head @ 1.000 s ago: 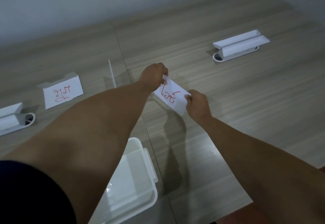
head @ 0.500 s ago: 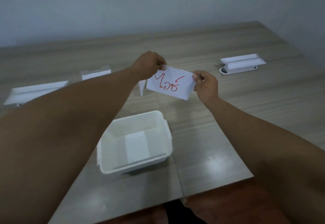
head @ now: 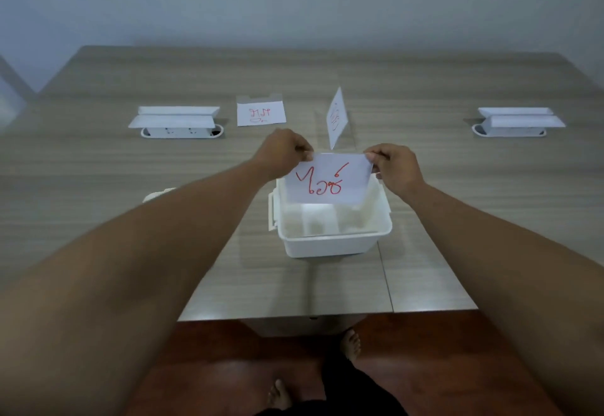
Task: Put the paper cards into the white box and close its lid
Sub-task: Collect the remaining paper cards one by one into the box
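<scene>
Nearest, two bare feet stand on a reddish-brown floor below the near edge of a grey wood-grain tabletop. On the tabletop, near its front edge, sits the open white box; a white piece that may be its lid peeks out behind the left forearm. Above the box's far side, the left hand and right hand hold a paper card with red writing, the fingers of each pinched on an upper corner, the card's lower edge hanging over the box opening. Farther back a second card faces the camera and a third card stands edge-on to its right. Two white socket units sit at far left and far right. Beyond the tabletop rises a plain pale wall.
</scene>
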### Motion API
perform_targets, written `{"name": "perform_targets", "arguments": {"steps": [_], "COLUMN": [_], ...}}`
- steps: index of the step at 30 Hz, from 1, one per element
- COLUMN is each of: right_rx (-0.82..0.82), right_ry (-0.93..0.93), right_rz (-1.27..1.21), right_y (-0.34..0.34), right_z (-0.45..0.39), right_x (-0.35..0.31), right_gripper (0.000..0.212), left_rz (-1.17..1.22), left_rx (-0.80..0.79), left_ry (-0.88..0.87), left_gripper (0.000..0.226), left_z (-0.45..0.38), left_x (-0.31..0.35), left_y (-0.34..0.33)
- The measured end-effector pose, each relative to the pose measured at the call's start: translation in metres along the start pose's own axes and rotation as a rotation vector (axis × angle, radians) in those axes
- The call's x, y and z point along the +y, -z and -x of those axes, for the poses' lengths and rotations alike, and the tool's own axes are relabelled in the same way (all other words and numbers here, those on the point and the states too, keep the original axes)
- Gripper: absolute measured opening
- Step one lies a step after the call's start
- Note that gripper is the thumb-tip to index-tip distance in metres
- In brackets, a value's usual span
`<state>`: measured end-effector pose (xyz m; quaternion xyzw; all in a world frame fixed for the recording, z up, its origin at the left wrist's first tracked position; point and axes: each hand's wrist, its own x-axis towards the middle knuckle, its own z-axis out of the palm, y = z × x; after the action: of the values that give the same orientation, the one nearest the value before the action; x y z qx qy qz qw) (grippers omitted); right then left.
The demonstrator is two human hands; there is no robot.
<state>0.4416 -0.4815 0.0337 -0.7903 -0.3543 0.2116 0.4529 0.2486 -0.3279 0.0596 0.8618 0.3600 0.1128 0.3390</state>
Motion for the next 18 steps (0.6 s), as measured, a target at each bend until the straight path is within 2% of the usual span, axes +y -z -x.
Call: {"name": "perform_targets", "arguments": {"steps": [4, 10, 18], "right_rx": [-0.152, -0.337, -0.55], "right_ry": [0.015, -0.007, 0.013], "right_rz": [0.196, 0.341, 0.57], "right_y": [-0.002, -0.004, -0.005], "right_z": [0.02, 0.034, 0.045], "right_x": [0.024, 0.047, 0.066], "right_gripper": [0.016, 0.017, 0.023], "left_rz": [0.007, -0.062, -0.196], "left_rx": [-0.107, -0.216, -0.411], "left_ry": [0.048, 0.064, 0.007], "left_gripper": [0.021, 0.022, 0.022], "left_z": [0.031, 0.053, 0.058], "left_x": [-0.026, -0.045, -0.051], "left_y": [-0.036, -0.07, -0.086]}}
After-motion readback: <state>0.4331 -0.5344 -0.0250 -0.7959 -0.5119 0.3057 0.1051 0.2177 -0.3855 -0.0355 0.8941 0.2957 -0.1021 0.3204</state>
